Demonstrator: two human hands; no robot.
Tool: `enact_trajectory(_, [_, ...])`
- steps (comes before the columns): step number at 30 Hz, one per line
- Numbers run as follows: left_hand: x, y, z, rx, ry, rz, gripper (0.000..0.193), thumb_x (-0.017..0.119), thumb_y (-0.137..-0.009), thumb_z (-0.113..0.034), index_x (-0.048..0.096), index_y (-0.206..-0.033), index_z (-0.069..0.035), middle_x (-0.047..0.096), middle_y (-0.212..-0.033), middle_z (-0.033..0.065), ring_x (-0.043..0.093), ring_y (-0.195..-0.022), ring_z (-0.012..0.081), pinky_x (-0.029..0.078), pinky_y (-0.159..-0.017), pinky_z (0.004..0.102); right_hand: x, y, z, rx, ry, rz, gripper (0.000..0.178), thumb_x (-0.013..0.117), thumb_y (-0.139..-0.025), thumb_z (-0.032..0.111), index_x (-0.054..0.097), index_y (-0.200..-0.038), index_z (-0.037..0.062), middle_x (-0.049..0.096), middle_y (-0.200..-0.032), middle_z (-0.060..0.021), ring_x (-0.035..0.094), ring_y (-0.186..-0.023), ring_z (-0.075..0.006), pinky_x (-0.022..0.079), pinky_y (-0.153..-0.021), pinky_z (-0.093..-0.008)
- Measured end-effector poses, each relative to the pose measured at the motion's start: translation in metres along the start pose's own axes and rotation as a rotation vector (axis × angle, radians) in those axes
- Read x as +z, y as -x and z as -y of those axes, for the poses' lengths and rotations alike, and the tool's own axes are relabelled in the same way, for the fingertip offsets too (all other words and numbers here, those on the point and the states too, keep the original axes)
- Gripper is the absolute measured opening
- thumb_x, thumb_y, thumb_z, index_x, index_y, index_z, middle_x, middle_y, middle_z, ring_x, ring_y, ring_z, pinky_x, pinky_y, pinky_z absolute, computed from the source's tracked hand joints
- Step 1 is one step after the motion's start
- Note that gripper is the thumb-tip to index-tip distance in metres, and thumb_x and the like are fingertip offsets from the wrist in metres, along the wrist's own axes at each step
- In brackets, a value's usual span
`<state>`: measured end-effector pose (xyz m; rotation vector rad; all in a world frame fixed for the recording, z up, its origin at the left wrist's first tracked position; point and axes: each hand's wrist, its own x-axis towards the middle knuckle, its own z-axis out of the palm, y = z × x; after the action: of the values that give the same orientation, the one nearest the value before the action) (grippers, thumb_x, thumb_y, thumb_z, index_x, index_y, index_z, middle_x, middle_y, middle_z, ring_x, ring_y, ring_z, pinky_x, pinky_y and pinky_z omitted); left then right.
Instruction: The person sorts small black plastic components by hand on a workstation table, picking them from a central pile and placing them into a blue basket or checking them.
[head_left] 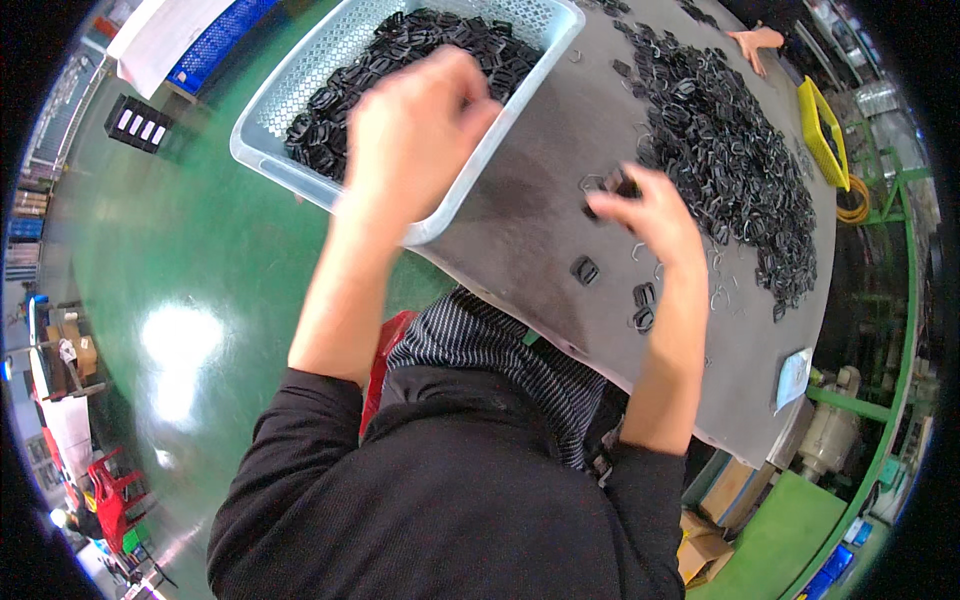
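Black plastic buckles (330,125) fill much of a pale blue mesh basket (285,185). Above them is my left hand (415,130), its fingers curled and smeared by motion; whether anything is in them does not show. My right hand (650,210) is over the grey tabletop (520,190), pinching a dark buckle (622,184) between thumb and fingers. A bent wire piece shows at its fingertips. Nearer to me, a loose buckle (585,270) lies alone, and two more buckles (643,306) lie together below my right hand.
A wide heap of black buckles with metal wire hooks (720,150) covers the table's right side. Another person's hand (755,45) rests at the far edge. A yellow basket (822,130) stands at the right, and a light blue packet (793,378) lies near the right corner.
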<state>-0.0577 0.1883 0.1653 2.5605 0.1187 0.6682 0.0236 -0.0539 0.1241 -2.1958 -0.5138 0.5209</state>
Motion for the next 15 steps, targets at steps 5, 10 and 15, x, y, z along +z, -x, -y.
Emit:
enact_trajectory(5, [-0.021,-0.01,0.01,0.181,-0.297,-0.385,0.033,0.069,-0.078,-0.022,0.06,-0.106,-0.008,0.057,-0.116,0.0122,0.054,-0.106,0.0294,0.042,-0.091,0.0364,0.033,-0.057,0.081,-0.71,-0.073,-0.452,0.047,0.076,-0.07,0.031,0.061,-0.1,-0.0009,0.065,-0.086,-0.011,0.062,-0.079,-0.021,0.048,-0.074,-0.0336])
enact_trajectory(10, [0.034,0.044,-0.032,0.189,0.314,0.157,0.022,0.069,-0.076,-0.015,0.062,-0.095,-0.007,0.06,-0.088,0.0089,0.058,-0.08,0.0248,0.048,-0.069,0.0342,-0.031,-0.006,0.03,-0.447,0.045,-0.269,0.039,0.074,-0.076,0.021,0.059,-0.105,-0.0004,0.063,-0.092,-0.0051,0.06,-0.082,-0.0132,0.049,-0.075,-0.0279])
enact_trajectory(15, [0.136,0.088,-0.034,0.259,0.18,0.505,0.044,0.073,-0.072,-0.027,0.056,-0.104,-0.002,0.056,-0.104,0.0133,0.053,-0.1,0.0321,0.045,-0.085,0.0406,-0.011,0.083,-0.098,0.378,0.555,-0.29,0.046,0.076,-0.068,0.036,0.065,-0.099,0.0046,0.066,-0.092,-0.0117,0.064,-0.087,-0.0237,0.049,-0.079,-0.0348])
